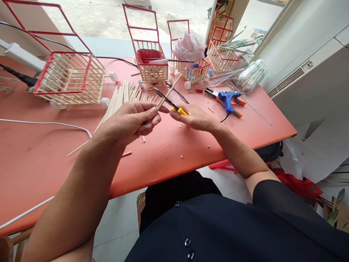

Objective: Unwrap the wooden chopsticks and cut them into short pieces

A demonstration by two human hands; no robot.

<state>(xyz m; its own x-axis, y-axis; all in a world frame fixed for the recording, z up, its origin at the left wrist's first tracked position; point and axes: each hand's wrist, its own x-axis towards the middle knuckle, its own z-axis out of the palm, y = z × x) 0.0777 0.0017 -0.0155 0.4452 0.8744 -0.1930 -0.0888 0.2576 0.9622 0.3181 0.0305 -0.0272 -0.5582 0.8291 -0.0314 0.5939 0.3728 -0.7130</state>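
My left hand (139,118) is closed, pinching a thin wooden stick (173,85) that slants up and away from the fingertips. My right hand (195,116) is wrapped around yellow-handled pliers (182,111), whose long dark jaws point to the upper left. Those jaws cross close to the stick, just beyond my left fingertips; whether they touch it I cannot tell. Behind my left wrist, a pile of loose wooden sticks (124,92) is spread on the pink tabletop (169,156). Small wood crumbs lie under and around both hands.
A large stick-built cart (72,82) with red trim stands at the left. Several smaller carts line the back, including one holding a red bowl (148,55). A blue glue gun (228,100) lies at the right, near a plastic-wrapped bundle (252,75). A white cable (46,122) crosses the left side.
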